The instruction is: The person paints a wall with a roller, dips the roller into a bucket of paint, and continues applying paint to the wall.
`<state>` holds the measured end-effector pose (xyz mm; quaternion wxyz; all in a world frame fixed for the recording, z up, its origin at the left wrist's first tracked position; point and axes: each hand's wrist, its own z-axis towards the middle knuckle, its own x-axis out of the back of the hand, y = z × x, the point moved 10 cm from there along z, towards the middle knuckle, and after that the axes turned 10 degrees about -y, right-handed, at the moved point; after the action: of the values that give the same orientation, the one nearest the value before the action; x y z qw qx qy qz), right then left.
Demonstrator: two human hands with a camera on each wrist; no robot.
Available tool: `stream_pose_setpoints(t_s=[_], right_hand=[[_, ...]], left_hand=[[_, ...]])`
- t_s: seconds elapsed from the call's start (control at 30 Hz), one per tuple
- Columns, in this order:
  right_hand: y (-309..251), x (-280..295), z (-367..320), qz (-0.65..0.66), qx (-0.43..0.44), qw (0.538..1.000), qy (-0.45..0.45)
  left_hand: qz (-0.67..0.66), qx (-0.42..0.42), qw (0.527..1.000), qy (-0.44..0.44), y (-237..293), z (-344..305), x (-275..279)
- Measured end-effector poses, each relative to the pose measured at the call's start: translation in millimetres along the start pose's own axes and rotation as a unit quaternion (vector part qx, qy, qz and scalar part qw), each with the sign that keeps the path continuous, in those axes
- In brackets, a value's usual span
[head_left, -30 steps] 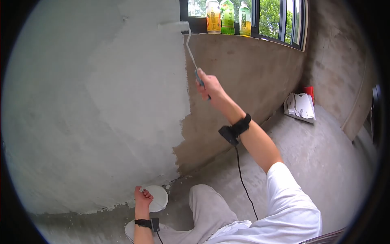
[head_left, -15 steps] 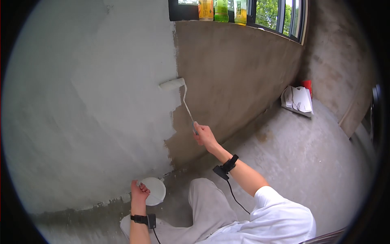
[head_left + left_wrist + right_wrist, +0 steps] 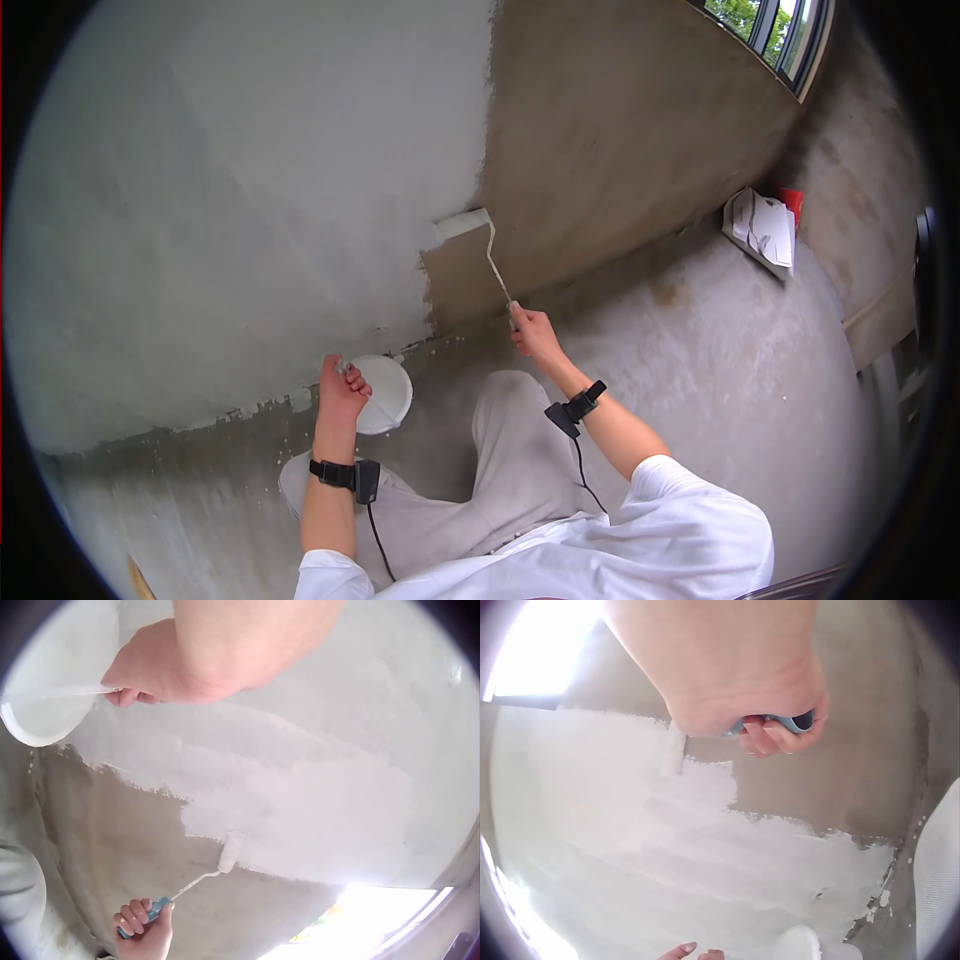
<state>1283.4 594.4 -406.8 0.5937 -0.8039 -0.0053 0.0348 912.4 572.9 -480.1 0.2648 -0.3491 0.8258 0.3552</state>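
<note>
My right hand (image 3: 536,335) grips the blue handle (image 3: 154,909) of a paint roller. Its white roller sleeve (image 3: 463,224) lies against the wall, across the ragged border between the pale painted area (image 3: 300,190) and the bare brown plaster (image 3: 590,130). Low at the foot of the wall, my left hand (image 3: 345,393) holds the thin white bail handle (image 3: 64,691) of a white bucket (image 3: 409,390), fingers curled round it. The right wrist view shows the roller partly hidden behind my right hand, with left fingertips (image 3: 679,951) at the bottom edge.
A window (image 3: 775,35) is set in the wall at upper right. A white carton (image 3: 762,235) with a red object (image 3: 791,203) behind it stands on the concrete floor (image 3: 700,330) by the far corner. Cables hang from both wrist cameras. My bent knee (image 3: 510,400) is beside the bucket.
The roller and my right hand have come down the wall from beside the window sill to low on the painted edge. The head view has tilted downward. My left hand stays at the bucket.
</note>
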Motion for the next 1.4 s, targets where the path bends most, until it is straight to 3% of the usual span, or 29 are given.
stream_pose_setpoints(t_s=[0.2,0.27,0.5,0.6,0.67,0.87,1.07,1.23,1.4], right_hand=[[37,-8,-23,-0.049,-0.063,0.997,-0.016],[27,-22,-30,-0.192,-0.038,0.979,-0.050],[44,-61,-49,-0.273,-0.060,0.950,-0.142],[32,-79,-57,-0.342,-0.030,0.926,-0.156],[15,-94,-62,-0.432,0.047,0.885,-0.169],[24,-106,-64,-0.473,0.057,0.866,-0.153],[31,-135,-63,-0.487,0.102,0.852,-0.161],[36,-140,-59,-0.474,0.040,0.865,-0.158],[38,-153,-56,-0.467,0.046,0.864,-0.181]], left_hand=[[0.010,-0.004,1.000,-0.017,2,2,-1],[0.007,-0.003,1.000,-0.012,2,-4,-3],[0.056,-0.002,0.997,-0.053,6,1,-11],[0.065,0.008,0.996,-0.054,7,2,-9],[0.073,0.019,0.996,-0.054,8,0,-7],[0.098,0.056,0.992,-0.055,-2,5,-22],[0.087,0.041,0.994,-0.061,3,-1,-25],[0.094,0.042,0.993,-0.064,3,-2,-21],[0.112,0.046,0.990,-0.069,4,-3,-24]])
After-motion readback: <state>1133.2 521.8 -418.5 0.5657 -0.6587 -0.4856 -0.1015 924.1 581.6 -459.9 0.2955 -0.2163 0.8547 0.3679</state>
